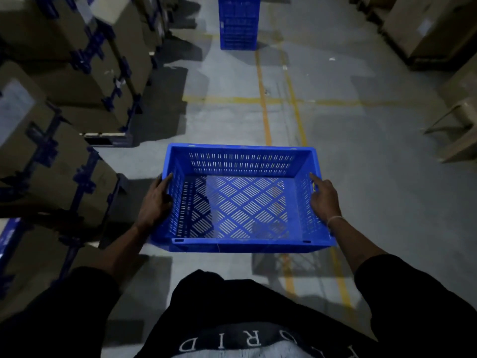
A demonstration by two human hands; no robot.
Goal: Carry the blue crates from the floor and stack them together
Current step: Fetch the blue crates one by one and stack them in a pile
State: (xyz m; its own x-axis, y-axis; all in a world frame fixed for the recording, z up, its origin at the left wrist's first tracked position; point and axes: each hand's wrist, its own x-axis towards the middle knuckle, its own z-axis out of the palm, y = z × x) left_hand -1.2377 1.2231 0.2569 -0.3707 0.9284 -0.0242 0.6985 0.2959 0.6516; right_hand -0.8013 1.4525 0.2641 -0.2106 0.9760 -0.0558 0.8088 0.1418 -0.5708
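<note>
An empty blue slotted crate [240, 244] hangs level in front of my waist, above the floor. My left hand [154, 200] grips its left side wall, thumb along the rim. My right hand [324, 197] grips the right side wall, forefinger lying on the rim, fingers through the handle slot. Straight ahead at the far end of the aisle stands a stack of blue crates [238, 21] on the floor.
Stacked cardboard boxes strapped with blue corner pieces [85, 55] line the left side on blue pallets. More cardboard boxes [433, 27] stand along the right. Yellow floor lines [264, 99] run down the grey concrete aisle between them.
</note>
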